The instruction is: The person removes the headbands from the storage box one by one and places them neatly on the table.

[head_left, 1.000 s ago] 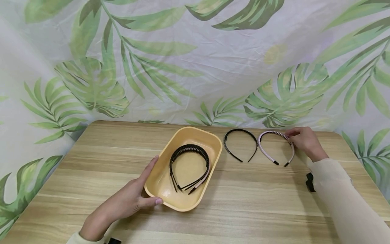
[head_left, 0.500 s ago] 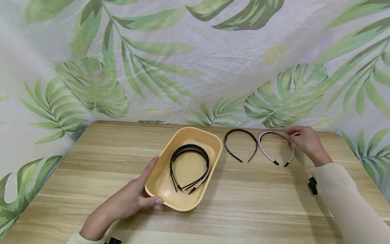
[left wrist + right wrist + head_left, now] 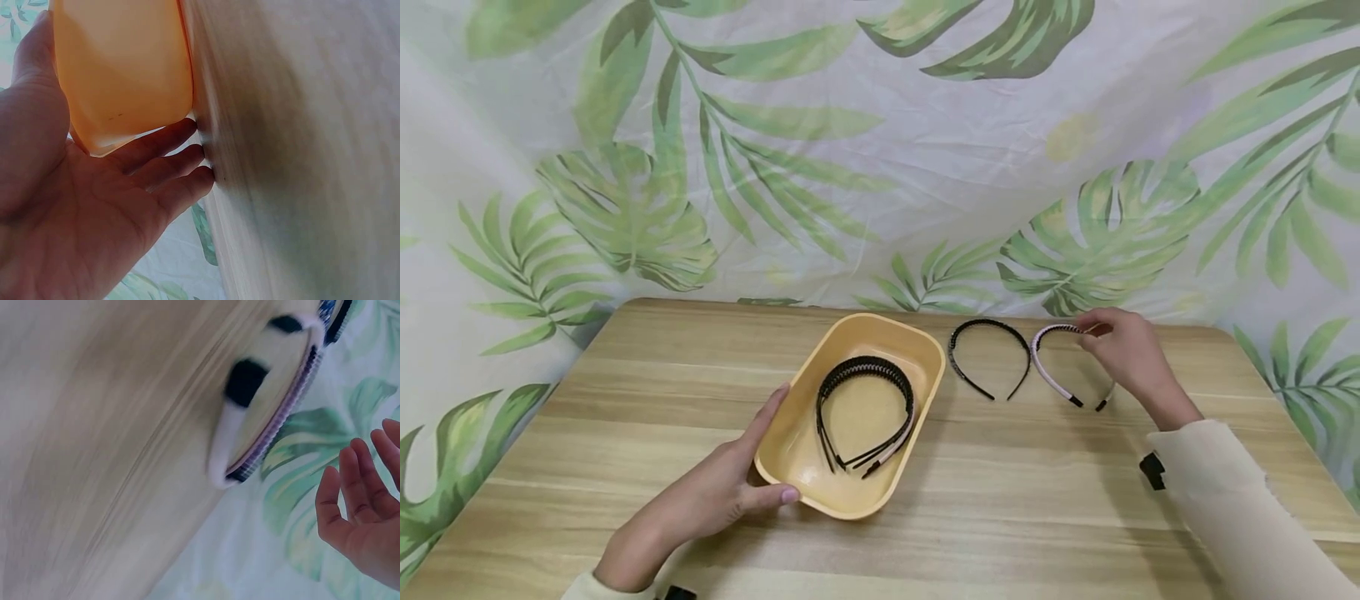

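My left hand (image 3: 718, 487) grips the near left side of a yellow plastic tub (image 3: 887, 336), with the thumb by its near edge and the fingers along its side. Several dark toothed headbands (image 3: 867, 365) lie stacked inside, one with a pink arm. On the table, right of the tub, a black headband (image 3: 988, 322) lies beside a pink headband (image 3: 1053, 384). My right hand (image 3: 1126, 354) is over the right side of the pink headband and hides part of it. In the right wrist view, loosely bent fingers (image 3: 350, 487) hold nothing and stand apart from the headband.
The wood-grain table (image 3: 1000, 508) has its far edge just behind the headbands. A hanging cloth (image 3: 820, 200) with a green leaf print rises behind the table and at both sides. Black straps (image 3: 1152, 472) sit at the wrists.
My right hand has moved left over the pink headband, covering more of it. The left hand, the tub and the headbands keep their places.
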